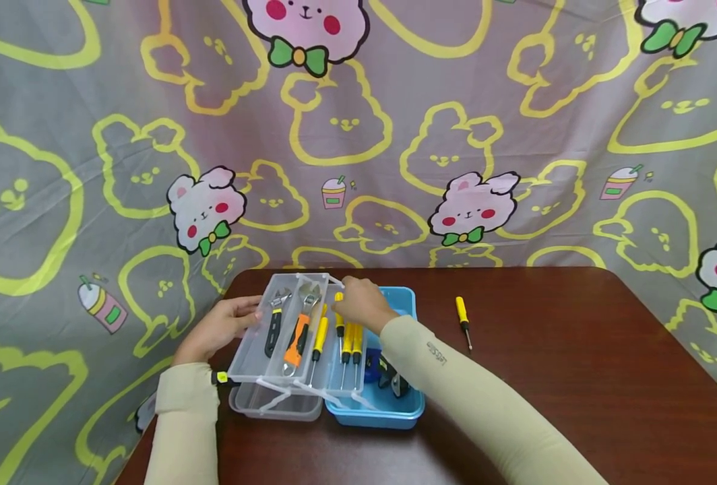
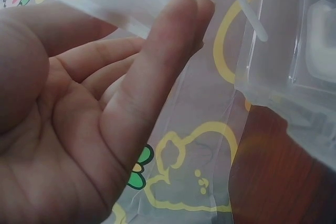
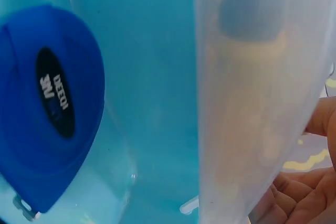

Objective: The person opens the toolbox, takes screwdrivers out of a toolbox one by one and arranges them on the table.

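My left hand (image 1: 232,322) grips the left side of a clear plastic toolbox tray (image 1: 244,364); the left wrist view shows its edge between thumb and fingers. In the tray lie a black-handled adjustable wrench (image 1: 273,330) and an orange-handled adjustable wrench (image 1: 299,337). Yellow-handled screwdrivers (image 1: 352,340) lie in its right compartment. At the far right of the tray, my right hand (image 1: 361,301) pinches the yellow handle of a screwdriver (image 1: 339,327), partly hidden by the fingers. Below the tray is the blue toolbox base (image 1: 375,419).
A blue tape measure (image 3: 58,98) lies in the blue base. A clear lid half (image 1: 276,403) sits on the left under the tray. Another yellow screwdriver (image 1: 463,316) lies on the brown table (image 1: 552,377) to the right. A patterned curtain (image 1: 358,175) hangs behind.
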{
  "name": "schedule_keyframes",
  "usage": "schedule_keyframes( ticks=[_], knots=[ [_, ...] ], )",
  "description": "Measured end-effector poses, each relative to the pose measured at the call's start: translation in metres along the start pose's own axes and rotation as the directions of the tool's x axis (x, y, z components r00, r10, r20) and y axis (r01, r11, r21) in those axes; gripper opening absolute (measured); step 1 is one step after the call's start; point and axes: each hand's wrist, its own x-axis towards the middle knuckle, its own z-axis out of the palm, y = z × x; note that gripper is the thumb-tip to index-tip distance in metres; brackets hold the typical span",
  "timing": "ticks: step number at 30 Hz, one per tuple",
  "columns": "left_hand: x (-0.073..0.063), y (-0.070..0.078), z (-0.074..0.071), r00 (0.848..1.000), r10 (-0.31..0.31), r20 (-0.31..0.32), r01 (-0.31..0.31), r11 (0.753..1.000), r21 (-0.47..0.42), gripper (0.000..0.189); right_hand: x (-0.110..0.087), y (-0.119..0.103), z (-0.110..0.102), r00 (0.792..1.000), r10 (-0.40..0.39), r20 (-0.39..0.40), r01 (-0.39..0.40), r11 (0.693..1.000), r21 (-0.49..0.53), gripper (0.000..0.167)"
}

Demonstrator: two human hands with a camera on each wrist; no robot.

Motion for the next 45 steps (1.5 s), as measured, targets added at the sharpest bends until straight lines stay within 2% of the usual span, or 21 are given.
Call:
schedule_keyframes(
  ticks=[11,18,26,30,34,38,45],
  knots=[
    [0.000,0.003,-0.001,1.000,0.009,0.006,-0.008,1.000,-0.021,0.051,-0.002,0.007,-0.003,0.998,-0.018,-0.056,0.026,0.989,0.143,0.061],
    [0.000,0.004,-0.002,1.000,0.019,0.002,-0.019,1.000,-0.020,0.052,-0.005,0.009,-0.006,0.996,0.001,-0.088,0.023,0.963,0.269,0.058],
    [-0.002,-0.001,0.000,1.000,-0.005,-0.011,0.005,0.999,-0.034,0.052,-0.008,0.012,-0.002,0.993,0.030,-0.113,0.026,0.888,0.458,0.053],
    [-0.003,-0.003,0.002,1.000,0.004,-0.008,-0.004,0.999,-0.047,0.051,-0.009,0.013,0.001,0.993,0.048,-0.103,0.013,0.852,0.524,0.045],
    [-0.003,-0.005,0.003,1.000,0.020,-0.009,-0.020,0.999,-0.047,0.050,-0.009,0.014,0.001,0.993,0.058,-0.101,0.014,0.802,0.597,0.038],
    [-0.003,-0.007,0.003,1.000,0.017,-0.015,-0.018,0.999,-0.046,0.051,-0.009,0.015,0.002,0.992,0.057,-0.110,0.027,0.767,0.642,0.035],
    [-0.003,-0.008,0.004,1.000,0.010,-0.023,-0.011,0.999,-0.042,0.052,-0.010,0.014,-0.002,0.991,0.039,-0.129,0.061,0.724,0.687,0.036]
  ],
)
